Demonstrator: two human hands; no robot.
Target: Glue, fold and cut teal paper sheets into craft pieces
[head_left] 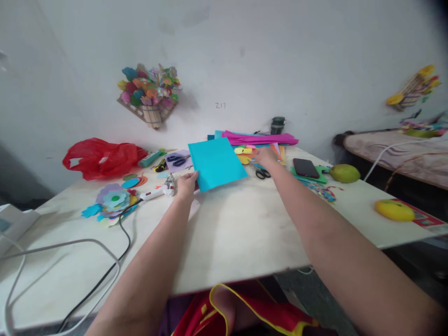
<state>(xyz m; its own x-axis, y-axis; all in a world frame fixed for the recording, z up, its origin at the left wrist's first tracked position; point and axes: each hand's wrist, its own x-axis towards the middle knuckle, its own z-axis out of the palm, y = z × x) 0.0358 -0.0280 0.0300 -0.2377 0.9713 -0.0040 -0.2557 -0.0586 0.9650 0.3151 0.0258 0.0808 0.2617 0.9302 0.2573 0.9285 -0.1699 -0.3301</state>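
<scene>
My left hand (pixel 187 184) pinches the left edge of a bright blue sheet of craft paper (pixel 217 164), tilted up above the table. My right hand (pixel 266 157) is stretched to the back of the table, fingers curled down at small yellow and pink pieces (pixel 244 150). Whatever lies under its fingertips is too small to make out. Just below that hand rests a pair of black-handled scissors (pixel 262 173). A white glue gun (pixel 156 192) lies left of my left hand.
Layered paper flowers (pixel 114 200), a red plastic bag (pixel 101 158) and dark scissors (pixel 177 160) are on the left. Magenta paper (pixel 259 138) lies at the back. A phone (pixel 305 168), a green mango (pixel 345 173) and a yellow mango (pixel 395 210) are on the right. A cable (pixel 124 233) crosses the left side.
</scene>
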